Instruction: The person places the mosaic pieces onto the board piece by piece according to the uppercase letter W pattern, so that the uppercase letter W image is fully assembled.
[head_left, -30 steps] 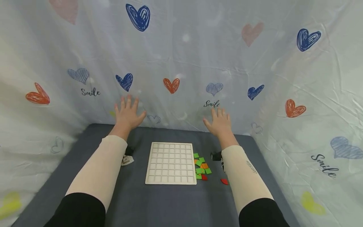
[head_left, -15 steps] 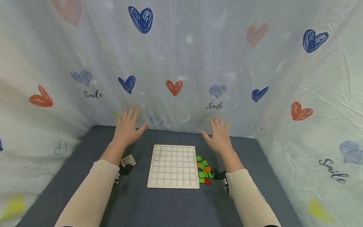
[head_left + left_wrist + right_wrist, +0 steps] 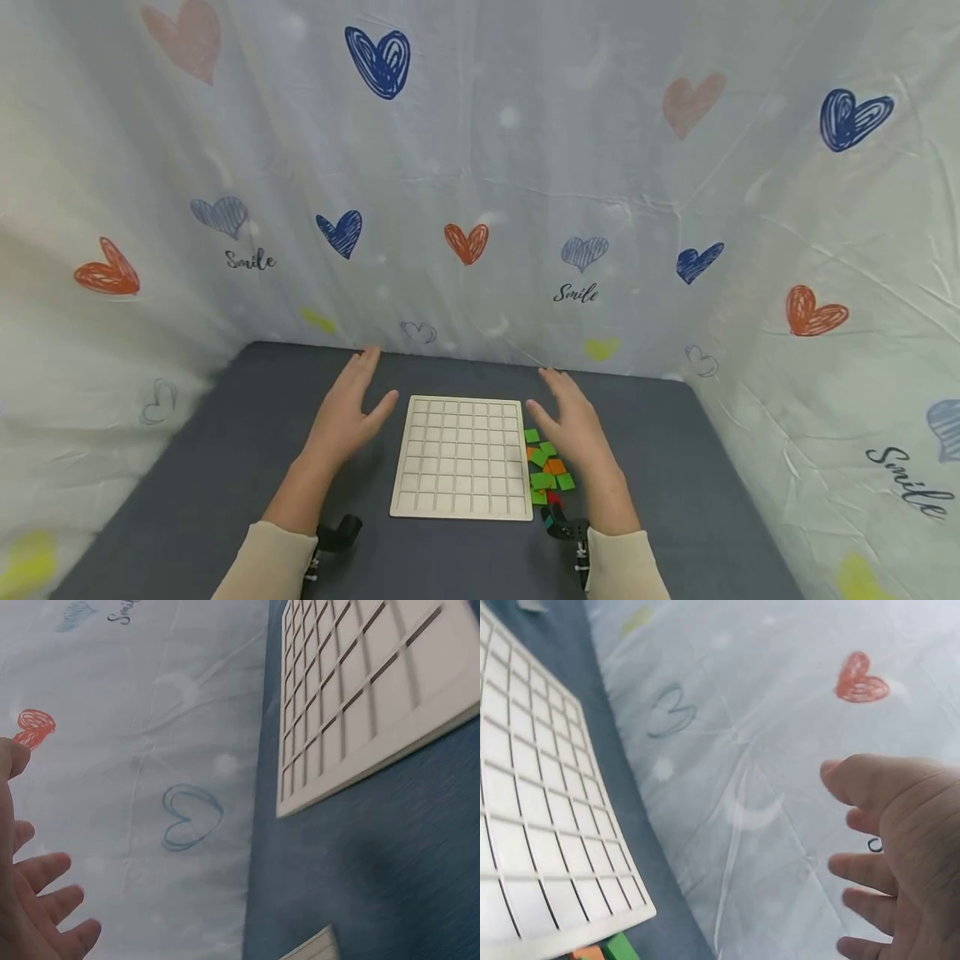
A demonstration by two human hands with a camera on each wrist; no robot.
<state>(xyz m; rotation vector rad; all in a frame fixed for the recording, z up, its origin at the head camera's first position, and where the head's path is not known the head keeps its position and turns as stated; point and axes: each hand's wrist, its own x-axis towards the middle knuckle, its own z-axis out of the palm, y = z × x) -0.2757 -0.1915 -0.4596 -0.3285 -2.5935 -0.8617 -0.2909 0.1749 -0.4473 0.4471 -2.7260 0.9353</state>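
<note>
Two empty hands, fingers loosely extended, left hand (image 3: pixel 347 419) and right hand (image 3: pixel 576 429), flank the pale gridded board (image 3: pixel 463 458), lower centre; dark matte tabletop (image 3: pixel 442 560) spreads below its straight edge.

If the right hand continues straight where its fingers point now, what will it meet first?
Most likely the heart-printed curtain behind the table. The right hand points forward at it, and nothing shows in between, though the depth is unclear.
</note>
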